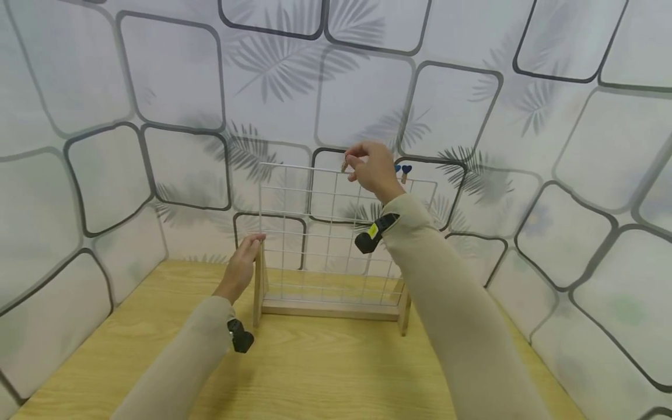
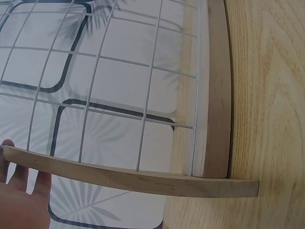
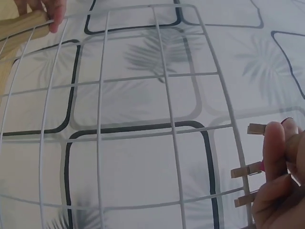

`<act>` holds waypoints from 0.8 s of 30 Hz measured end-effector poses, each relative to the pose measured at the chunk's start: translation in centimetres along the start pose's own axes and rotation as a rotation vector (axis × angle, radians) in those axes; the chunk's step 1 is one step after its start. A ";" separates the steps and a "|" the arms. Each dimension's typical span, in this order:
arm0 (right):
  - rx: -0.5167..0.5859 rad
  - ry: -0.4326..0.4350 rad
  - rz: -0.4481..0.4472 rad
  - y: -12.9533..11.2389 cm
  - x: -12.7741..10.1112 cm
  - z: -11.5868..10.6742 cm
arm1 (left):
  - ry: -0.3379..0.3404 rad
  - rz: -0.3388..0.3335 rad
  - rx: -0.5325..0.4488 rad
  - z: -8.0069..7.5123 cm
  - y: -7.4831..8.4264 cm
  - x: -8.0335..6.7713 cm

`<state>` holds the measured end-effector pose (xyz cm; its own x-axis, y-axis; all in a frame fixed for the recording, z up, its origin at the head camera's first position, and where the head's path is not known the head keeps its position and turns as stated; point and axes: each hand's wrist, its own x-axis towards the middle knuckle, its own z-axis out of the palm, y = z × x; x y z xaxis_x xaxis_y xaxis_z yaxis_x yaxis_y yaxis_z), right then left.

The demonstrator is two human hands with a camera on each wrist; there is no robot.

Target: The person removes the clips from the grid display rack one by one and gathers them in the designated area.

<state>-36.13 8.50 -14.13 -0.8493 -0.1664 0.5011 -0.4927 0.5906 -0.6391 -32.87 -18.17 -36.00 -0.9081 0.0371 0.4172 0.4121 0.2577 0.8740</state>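
A white wire grid (image 1: 336, 233) stands upright in a wooden frame (image 1: 331, 309) on the table. My left hand (image 1: 242, 267) grips the frame's left wooden post (image 2: 119, 176), fingers wrapped over its top (image 3: 50, 12). My right hand (image 1: 371, 168) is up at the grid's top wire, pinching a small wooden clothespin (image 1: 345, 166). In the right wrist view my fingers (image 3: 276, 157) sit beside three wooden pegs (image 3: 245, 170) at the grid's edge. Two pegs with blue hearts (image 1: 404, 170) are clipped to the top wire just right of my hand.
The rack stands near the back of a light wooden table (image 1: 315, 373). Wallpaper with dark rounded squares and leaf prints (image 1: 157, 87) closes in behind and on both sides. Black wrist cameras (image 1: 375, 232) sit on both sleeves.
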 end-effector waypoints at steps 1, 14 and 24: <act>0.055 0.008 0.006 0.2 -0.1 -0.1 | -0.003 -0.001 0.000 0.1 0.0 0.0; 0.257 -0.171 0.063 3.2 -4.5 -3.2 | -0.008 0.034 -0.038 -0.5 -0.4 0.3; 0.153 -0.250 0.163 9.3 -8.5 -5.2 | -0.054 0.007 -0.050 -0.4 -0.3 0.3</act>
<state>-32.47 19.48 -21.28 -0.9301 -0.2791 0.2390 -0.3536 0.5031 -0.7886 -33.21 -18.65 -36.00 -0.9071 0.0911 0.4109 0.4208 0.2091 0.8827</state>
